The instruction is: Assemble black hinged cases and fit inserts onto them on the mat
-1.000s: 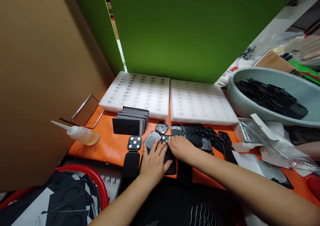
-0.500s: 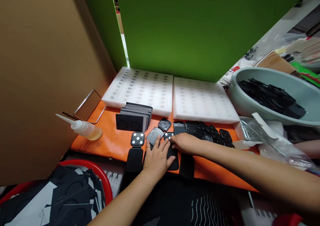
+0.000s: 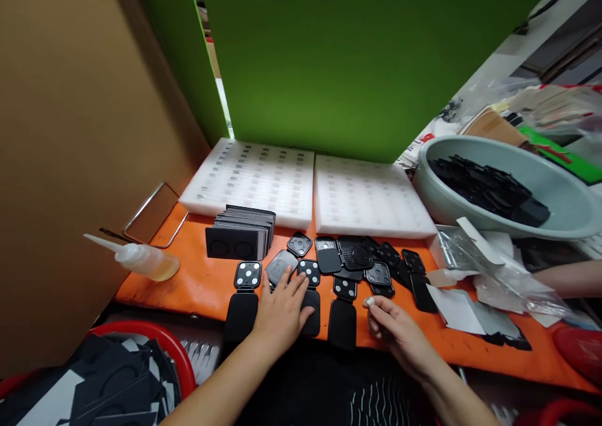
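My left hand [image 3: 282, 307] lies flat with fingers spread over a hinged black case [image 3: 308, 273], whose upper leaf shows several white dots. Under its fingertips is also a grey-faced square piece [image 3: 281, 266]. My right hand [image 3: 399, 332] pinches a small white round piece [image 3: 369, 301] between thumb and finger, above the orange surface. Just left of it, another opened case [image 3: 343, 322] has white dots on its top leaf. A similar dotted case [image 3: 248, 275] is left of my left hand. More black cases [image 3: 357, 256] lie piled behind my right hand.
Two white foam blocks [image 3: 249, 175] stand at the back, with a row of black cards [image 3: 242, 231] before them. A liquid bottle [image 3: 147, 261] is at left, above a red tub [image 3: 181, 357] of scraps. A grey basin [image 3: 475, 216] and plastic bags [image 3: 512, 282] are at right.
My right hand has left the case beside my left hand and moved right and nearer, now pinching a small white piece. My left hand stays on the case. The view has shifted slightly.
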`<state>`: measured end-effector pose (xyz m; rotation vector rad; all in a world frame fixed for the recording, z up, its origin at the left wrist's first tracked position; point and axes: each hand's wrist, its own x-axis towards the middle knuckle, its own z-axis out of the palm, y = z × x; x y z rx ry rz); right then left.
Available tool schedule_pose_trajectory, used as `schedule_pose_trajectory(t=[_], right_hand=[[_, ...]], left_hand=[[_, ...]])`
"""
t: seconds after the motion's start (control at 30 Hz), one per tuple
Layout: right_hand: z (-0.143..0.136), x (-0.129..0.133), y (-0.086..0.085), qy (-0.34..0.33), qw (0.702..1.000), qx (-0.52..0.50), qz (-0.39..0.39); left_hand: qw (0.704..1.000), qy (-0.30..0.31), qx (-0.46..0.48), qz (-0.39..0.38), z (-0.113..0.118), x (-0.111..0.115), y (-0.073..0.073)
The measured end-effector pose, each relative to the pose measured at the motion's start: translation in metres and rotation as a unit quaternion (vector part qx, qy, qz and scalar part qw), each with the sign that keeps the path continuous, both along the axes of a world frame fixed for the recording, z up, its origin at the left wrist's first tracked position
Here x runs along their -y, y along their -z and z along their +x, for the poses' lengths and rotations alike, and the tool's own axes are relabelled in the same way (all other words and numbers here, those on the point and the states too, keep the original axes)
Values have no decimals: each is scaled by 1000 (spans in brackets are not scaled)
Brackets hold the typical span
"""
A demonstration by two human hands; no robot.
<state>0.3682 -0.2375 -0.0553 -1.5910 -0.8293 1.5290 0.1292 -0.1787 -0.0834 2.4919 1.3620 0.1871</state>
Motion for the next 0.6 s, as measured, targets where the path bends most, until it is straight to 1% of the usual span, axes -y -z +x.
schedule_pose_trajectory(t=[0.07, 0.1, 0.17, 0.23, 0.3, 0.4, 0.47, 0.53, 0.6], right_hand=[[-4, 4, 12, 42, 998, 37, 27], [-7, 1, 17, 48, 997, 52, 39], [-16, -7, 23, 37, 996, 58, 60], [-27, -16, 27, 7, 995, 46, 85], [-39, -20, 31, -23, 992, 48, 116], [-52, -21, 34, -63, 980, 90, 168], [-54, -21, 34, -110, 969, 110, 193], [-53, -22, 32, -171, 956, 114, 208], [-51, -26, 32, -207, 949, 109, 212]], left_hand=[[1000, 15, -16, 15, -6, 1, -4], [999, 21, -26, 26, -9, 3, -5], [998, 35, -44, 43, -14, 8, -6], [996, 42, -57, 51, -17, 14, -3], [996, 36, -64, 56, -17, 20, 0], [996, 15, -64, 68, -15, 25, 4], [996, 8, -58, 68, -14, 26, 7], [997, 7, -46, 61, -13, 25, 8], [998, 2, -25, 54, -13, 23, 7]])
